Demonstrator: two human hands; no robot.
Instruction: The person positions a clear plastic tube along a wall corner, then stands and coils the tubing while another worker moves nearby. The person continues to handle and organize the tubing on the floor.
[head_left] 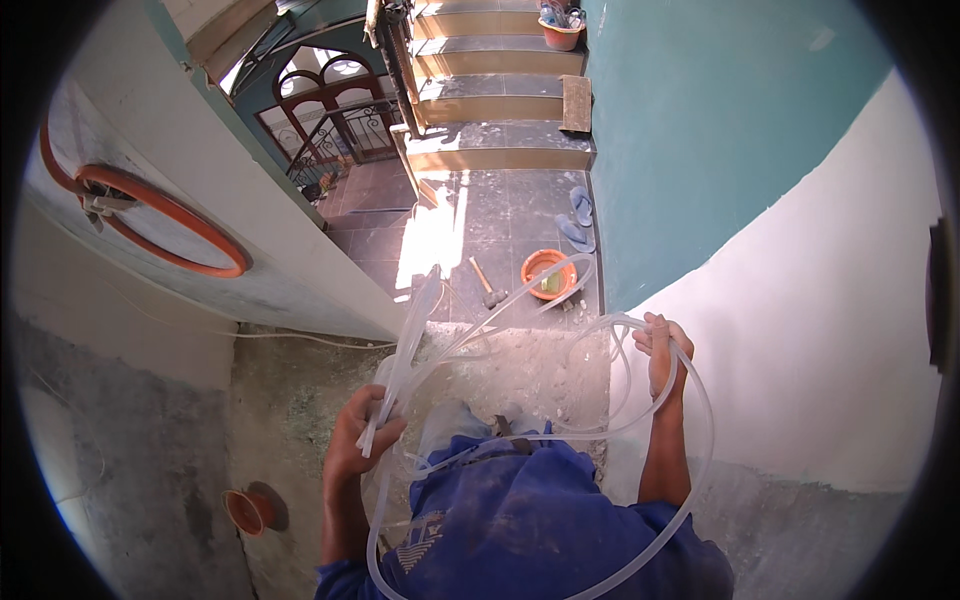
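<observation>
A long, clear plastic hose (700,400) hangs in loose loops between my two hands and across the front of my blue shirt. My left hand (365,432) is closed round a bunch of its strands, with an end poking out below the fingers. Further right, beside the white part of the wall, my right hand (665,345) grips other strands of the same hose between thumb and fingers. Some loops droop past my waist and over the floor, and one reaches out as far as the orange bucket.
An orange bucket (541,262) and a hammer (487,283) stand on the dark tiles ahead, near blue slippers (577,222). Stairs (490,102) rise beyond, with another bucket (561,32). A small orange pot (246,511) is at lower left; orange tubing (180,200) hangs on the left wall.
</observation>
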